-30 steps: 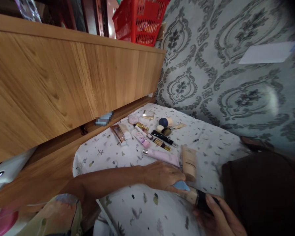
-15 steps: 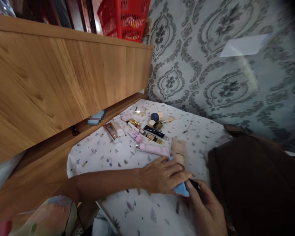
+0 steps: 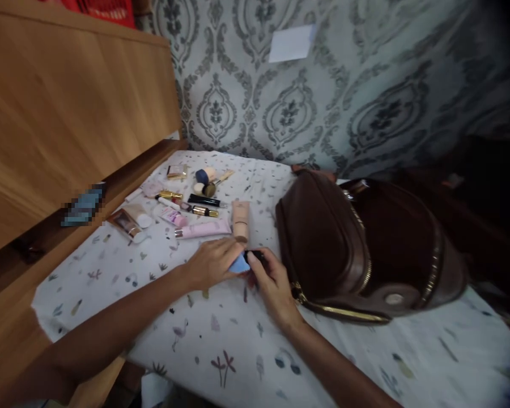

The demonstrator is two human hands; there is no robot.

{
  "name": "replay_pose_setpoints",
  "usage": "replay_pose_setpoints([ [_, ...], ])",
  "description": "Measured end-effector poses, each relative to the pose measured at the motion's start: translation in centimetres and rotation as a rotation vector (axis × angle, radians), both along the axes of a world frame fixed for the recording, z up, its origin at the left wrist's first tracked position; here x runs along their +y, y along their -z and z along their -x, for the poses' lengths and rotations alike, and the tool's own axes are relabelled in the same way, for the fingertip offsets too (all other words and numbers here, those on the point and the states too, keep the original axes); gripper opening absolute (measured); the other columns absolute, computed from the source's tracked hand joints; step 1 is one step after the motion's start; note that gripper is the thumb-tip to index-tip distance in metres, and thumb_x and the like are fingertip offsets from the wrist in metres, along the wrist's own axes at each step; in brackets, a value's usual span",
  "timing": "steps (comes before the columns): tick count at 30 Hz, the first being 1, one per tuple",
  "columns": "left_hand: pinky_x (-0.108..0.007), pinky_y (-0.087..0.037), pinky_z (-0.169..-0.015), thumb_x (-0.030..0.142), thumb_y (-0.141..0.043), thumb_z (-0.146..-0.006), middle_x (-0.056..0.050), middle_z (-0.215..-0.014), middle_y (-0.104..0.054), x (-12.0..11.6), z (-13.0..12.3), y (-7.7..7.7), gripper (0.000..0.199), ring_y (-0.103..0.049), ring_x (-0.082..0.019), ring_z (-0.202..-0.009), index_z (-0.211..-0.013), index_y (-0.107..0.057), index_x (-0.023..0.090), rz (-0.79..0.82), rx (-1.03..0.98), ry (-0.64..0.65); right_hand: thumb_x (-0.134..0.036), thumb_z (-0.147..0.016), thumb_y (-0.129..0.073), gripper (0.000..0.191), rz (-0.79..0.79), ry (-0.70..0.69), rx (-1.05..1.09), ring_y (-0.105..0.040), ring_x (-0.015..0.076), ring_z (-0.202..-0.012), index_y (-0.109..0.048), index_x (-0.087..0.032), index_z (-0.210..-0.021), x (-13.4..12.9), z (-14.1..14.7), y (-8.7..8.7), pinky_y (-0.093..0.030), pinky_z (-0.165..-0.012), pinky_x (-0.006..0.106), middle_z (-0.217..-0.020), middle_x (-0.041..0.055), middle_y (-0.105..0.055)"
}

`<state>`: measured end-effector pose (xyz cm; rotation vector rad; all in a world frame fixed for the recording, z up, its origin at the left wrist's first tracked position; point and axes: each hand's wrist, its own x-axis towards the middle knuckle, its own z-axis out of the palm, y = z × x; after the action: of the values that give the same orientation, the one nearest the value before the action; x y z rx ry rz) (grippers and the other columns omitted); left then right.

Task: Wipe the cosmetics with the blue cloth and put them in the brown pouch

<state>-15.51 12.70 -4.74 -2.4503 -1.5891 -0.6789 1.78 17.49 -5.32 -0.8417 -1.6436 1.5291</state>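
Observation:
My left hand (image 3: 212,264) is closed on a small blue cloth (image 3: 238,264) just above the patterned tabletop cover. Against the cloth, my right hand (image 3: 275,286) pinches a small black object (image 3: 255,255), whose kind is mostly hidden by the fingers. Right beyond both hands lies a beige squeeze tube (image 3: 240,218). A pink tube (image 3: 204,229) is to its left, with a black tube (image 3: 204,200) and a gold-capped bottle (image 3: 205,211) farther back. A brown tube (image 3: 126,225) with a white cap lies farther left.
An unzipped brown leather bag (image 3: 323,243) stands close to my right hand. More cosmetics, including a blue-and-beige sponge (image 3: 204,174) and a clear compact (image 3: 177,171), lie at the back. A wooden cabinet (image 3: 110,85) borders the left; patterned wallpaper (image 3: 238,102) rises behind.
The view has swung right, bringing the bag's opening and my right forearm into sight. Both hands stay together at the blue cloth and the black object.

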Motion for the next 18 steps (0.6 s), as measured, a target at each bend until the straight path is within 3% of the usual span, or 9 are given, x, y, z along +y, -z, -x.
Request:
replay_pose_setpoints([
  [5, -0.033, -0.054, -0.071, 0.051, -0.045, -0.101, -0.009, -0.097, -0.073, -0.2, 0.7, -0.5, 0.038, -0.071, -0.024, -0.087, -0.112, -0.057, 0.016, 0.084, -0.047, -0.003, -0.062, -0.081, -0.066, 0.042, 0.068, 0.014, 0.103, -0.061, 0.0177, -0.059, -0.062, -0.022, -0.092, 0.4, -0.1, 0.6, -0.047, -0.048, 0.027, -0.069, 0.0005, -0.063],
  [13, -0.034, -0.054, -0.071, 0.044, -0.049, -0.1, -0.008, -0.094, -0.072, -0.2, 1.8, 0.2, 0.03, -0.071, -0.023, -0.085, -0.11, -0.057, 0.016, -0.025, -0.053, 0.008, -0.063, -0.08, -0.068, 0.051, 0.17, 0.105, 0.213, -0.067, 0.0197, -0.069, -0.056, -0.024, -0.11, 0.8, -0.1, 0.9, -0.049, -0.051, 0.028, -0.079, 0.001, -0.066],
  [18, -0.033, -0.055, -0.072, 0.04, -0.052, -0.099, -0.008, -0.095, -0.072, -0.1, 1.8, 0.4, 0.026, -0.071, -0.023, -0.086, -0.111, -0.057, 0.017, -0.037, -0.093, 0.026, -0.063, -0.078, -0.07, 0.049, 0.191, 0.099, 0.199, -0.066, 0.0178, -0.067, -0.053, -0.023, -0.102, 0.9, -0.1, 0.8, -0.047, -0.049, 0.026, -0.079, 0.0007, -0.067],
])
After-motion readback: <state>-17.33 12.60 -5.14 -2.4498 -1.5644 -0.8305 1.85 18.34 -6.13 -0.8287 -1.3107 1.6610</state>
